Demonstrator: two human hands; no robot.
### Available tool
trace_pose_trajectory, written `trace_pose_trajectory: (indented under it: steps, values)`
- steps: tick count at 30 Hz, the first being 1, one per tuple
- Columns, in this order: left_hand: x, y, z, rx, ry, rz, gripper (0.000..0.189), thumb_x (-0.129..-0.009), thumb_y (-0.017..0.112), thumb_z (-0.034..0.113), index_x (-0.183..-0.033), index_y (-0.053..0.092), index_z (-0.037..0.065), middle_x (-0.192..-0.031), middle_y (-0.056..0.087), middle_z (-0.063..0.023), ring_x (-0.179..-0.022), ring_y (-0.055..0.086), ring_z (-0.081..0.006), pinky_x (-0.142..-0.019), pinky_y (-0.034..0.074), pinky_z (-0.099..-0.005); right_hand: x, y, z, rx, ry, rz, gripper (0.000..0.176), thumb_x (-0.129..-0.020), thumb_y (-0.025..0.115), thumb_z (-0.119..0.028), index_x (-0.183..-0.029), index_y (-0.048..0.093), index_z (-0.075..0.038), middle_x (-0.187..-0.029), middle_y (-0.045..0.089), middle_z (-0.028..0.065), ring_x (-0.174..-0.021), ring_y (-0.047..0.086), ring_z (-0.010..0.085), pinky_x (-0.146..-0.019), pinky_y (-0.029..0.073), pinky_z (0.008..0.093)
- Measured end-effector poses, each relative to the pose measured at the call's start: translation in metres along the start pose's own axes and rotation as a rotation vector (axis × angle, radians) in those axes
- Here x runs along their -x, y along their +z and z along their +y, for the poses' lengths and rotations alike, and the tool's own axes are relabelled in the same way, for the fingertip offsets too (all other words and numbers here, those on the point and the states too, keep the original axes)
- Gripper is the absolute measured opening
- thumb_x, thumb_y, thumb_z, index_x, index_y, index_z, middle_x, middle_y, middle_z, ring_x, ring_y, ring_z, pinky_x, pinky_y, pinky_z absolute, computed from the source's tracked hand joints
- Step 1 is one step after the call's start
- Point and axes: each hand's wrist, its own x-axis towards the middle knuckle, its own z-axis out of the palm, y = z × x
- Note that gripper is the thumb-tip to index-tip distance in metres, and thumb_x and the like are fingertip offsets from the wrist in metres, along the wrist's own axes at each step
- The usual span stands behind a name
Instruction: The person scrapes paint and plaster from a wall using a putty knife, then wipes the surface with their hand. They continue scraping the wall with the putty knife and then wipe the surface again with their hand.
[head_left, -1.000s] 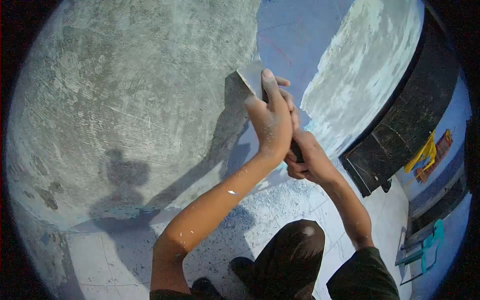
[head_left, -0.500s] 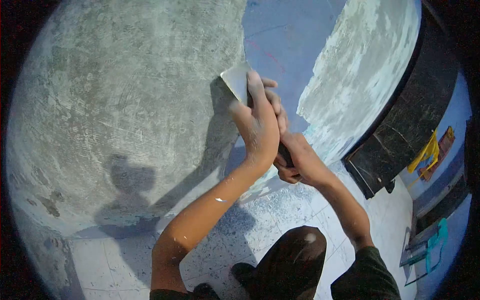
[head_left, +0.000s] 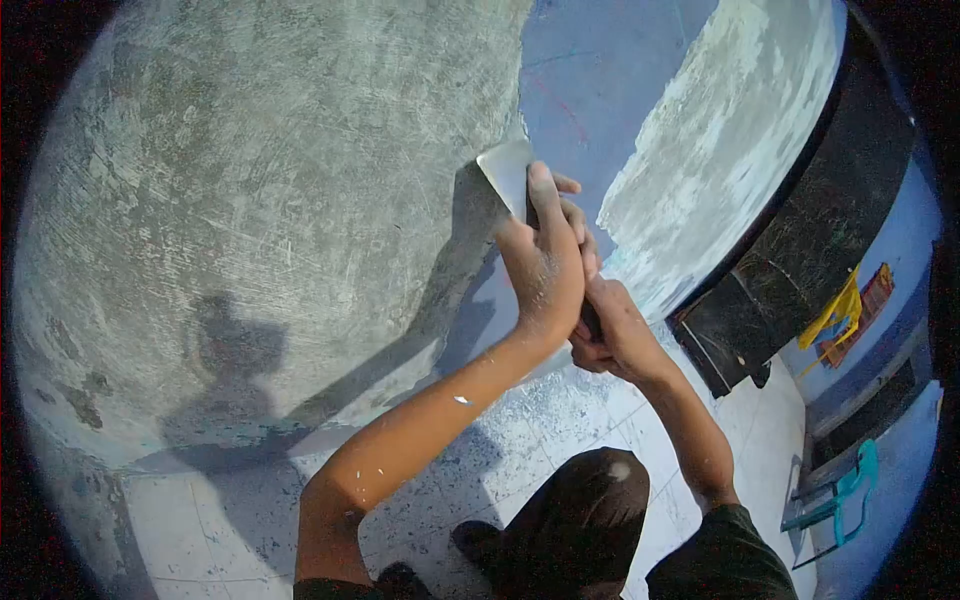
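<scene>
A wide-bladed wall scraper (head_left: 506, 170) slants up against the wall, its metal blade at the ragged edge between the blue paint (head_left: 570, 110) and the bare grey plaster (head_left: 300, 150). My left hand (head_left: 548, 265) is closed around it just behind the blade, fingers dusted with pale powder. Lower down, my right hand (head_left: 622, 335) grips the dark handle (head_left: 591, 322), most of which both hands hide. White flakes cling to my left forearm.
Paint chips litter the white tiled floor (head_left: 190, 530) below the wall. A black panel (head_left: 790, 250) stands at the right, with a yellow cloth (head_left: 835, 312) hanging beyond it. A teal plastic chair (head_left: 850, 495) is at the lower right. My knee (head_left: 590, 510) is below my hands.
Both hands and the scraper appear further right and slightly lower in view. The view has shifted too, with the wall's paint edge also further right. The grip is unchanged.
</scene>
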Motion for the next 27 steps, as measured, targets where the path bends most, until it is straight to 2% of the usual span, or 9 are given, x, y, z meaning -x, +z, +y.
trace_pose_trajectory:
  steps: [6, 9, 10, 13, 17, 18, 22, 25, 27]
  values:
    - [0.002, 0.003, -0.005, 0.059, -0.012, -0.024, 0.041, -0.1, 0.041, 0.036, -0.081, 0.049, 0.001, -0.051, 0.038, 0.0024, -0.035, 0.037, -0.0054, -0.031, 0.027, -0.0225, 0.005, -0.004, 0.004, -0.033, -0.002, 0.039, 0.058, -0.097, 0.032, -0.055, -0.061, 0.038, -0.01, -0.045, 0.03, -0.0032, -0.033, 0.025, 0.0069, -0.033, 0.02, 0.024]
    - [-0.003, -0.007, -0.013, 0.05, 0.039, -0.004, 0.041, -0.1, 0.042, 0.036, -0.08, 0.05, 0.001, -0.05, 0.038, 0.0025, -0.035, 0.037, -0.0054, -0.031, 0.027, -0.0224, -0.005, -0.003, 0.001, 0.075, 0.009, 0.032, 0.057, -0.097, 0.032, -0.054, -0.062, 0.04, -0.01, -0.044, 0.031, -0.0036, -0.033, 0.025, 0.0074, -0.033, 0.02, 0.0242]
    - [-0.013, -0.004, -0.005, 0.031, 0.134, -0.04, 0.041, -0.1, 0.042, 0.037, -0.081, 0.051, 0.001, -0.051, 0.039, 0.0025, -0.035, 0.038, -0.0052, -0.031, 0.028, -0.0218, -0.016, -0.002, -0.002, 0.172, -0.094, 0.073, 0.057, -0.098, 0.032, -0.054, -0.062, 0.039, -0.01, -0.044, 0.031, -0.0035, -0.033, 0.025, 0.0079, -0.033, 0.019, 0.0244]
    - [-0.028, 0.016, 0.034, 0.038, 0.141, -0.133, 0.04, -0.098, 0.045, 0.038, -0.087, 0.051, 0.0, -0.055, 0.041, 0.0013, -0.036, 0.038, -0.0083, -0.035, 0.033, -0.0244, -0.022, 0.007, -0.034, -0.029, -0.164, -0.02, 0.053, -0.098, 0.033, -0.05, -0.064, 0.041, -0.011, -0.044, 0.031, -0.0037, -0.033, 0.025, 0.006, -0.033, 0.019, 0.0221]
    - [-0.008, -0.004, 0.003, 0.035, 0.044, -0.101, 0.041, -0.099, 0.043, 0.038, -0.088, 0.051, 0.0, -0.053, 0.042, 0.0013, -0.035, 0.04, -0.0082, -0.035, 0.032, -0.0243, -0.004, 0.008, -0.011, 0.103, -0.084, 0.089, 0.057, -0.097, 0.035, -0.054, -0.061, 0.039, -0.01, -0.047, 0.032, -0.0028, -0.035, 0.026, 0.0076, -0.034, 0.019, 0.0244]
    - [-0.005, -0.003, 0.007, -0.001, 0.028, -0.056, 0.042, -0.099, 0.043, 0.04, -0.087, 0.051, 0.0, -0.053, 0.043, 0.0015, -0.035, 0.04, -0.0081, -0.035, 0.033, -0.024, -0.003, 0.008, -0.011, 0.008, -0.033, -0.004, 0.056, -0.097, 0.035, -0.054, -0.062, 0.04, -0.01, -0.047, 0.033, -0.0022, -0.035, 0.026, 0.0078, -0.034, 0.02, 0.0241]
    - [-0.007, 0.0, 0.015, 0.013, 0.005, -0.064, 0.042, -0.099, 0.042, 0.04, -0.086, 0.051, 0.001, -0.053, 0.043, 0.0015, -0.037, 0.041, -0.0075, -0.035, 0.032, -0.0232, -0.003, 0.007, -0.012, -0.037, -0.039, -0.028, 0.056, -0.098, 0.034, -0.054, -0.062, 0.04, -0.011, -0.049, 0.033, -0.0028, -0.035, 0.026, 0.0074, -0.033, 0.019, 0.0236]
    - [0.001, 0.0, 0.001, 0.081, -0.015, -0.065, 0.042, -0.099, 0.043, 0.04, -0.086, 0.051, 0.001, -0.054, 0.042, 0.0014, -0.037, 0.041, -0.0071, -0.035, 0.032, -0.0231, 0.006, 0.008, -0.009, 0.014, 0.021, 0.078, 0.051, -0.099, 0.029, -0.049, -0.064, 0.036, -0.012, -0.044, 0.03, -0.0041, -0.033, 0.023, 0.0057, -0.032, 0.018, 0.0224]
    - [-0.008, -0.003, 0.005, 0.005, 0.04, -0.076, 0.041, -0.099, 0.042, 0.039, -0.086, 0.051, 0.001, -0.054, 0.042, 0.0014, -0.038, 0.041, -0.007, -0.035, 0.032, -0.0236, -0.004, 0.01, -0.014, 0.024, -0.034, 0.033, 0.052, -0.098, 0.029, -0.051, -0.063, 0.036, -0.013, -0.043, 0.028, -0.0045, -0.032, 0.022, 0.006, -0.032, 0.018, 0.0225]
